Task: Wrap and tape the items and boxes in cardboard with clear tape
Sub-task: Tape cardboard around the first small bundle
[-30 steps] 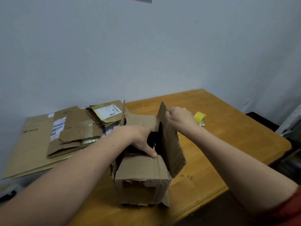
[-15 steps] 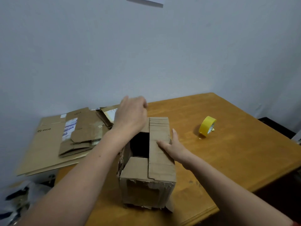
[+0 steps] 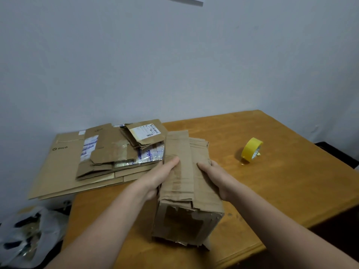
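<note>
Together, the left hand [image 3: 160, 176] and right hand [image 3: 216, 176] press folded flaps down on the cardboard box [image 3: 186, 224] near the front edge of the tabletop [image 3: 291, 191], each grip wide and flat.

Box [image 3: 186, 193] centre on table [image 3: 291, 191]; flattened cardboard [image 3: 93, 162] left, tape roll [image 3: 251, 150] right.
</note>
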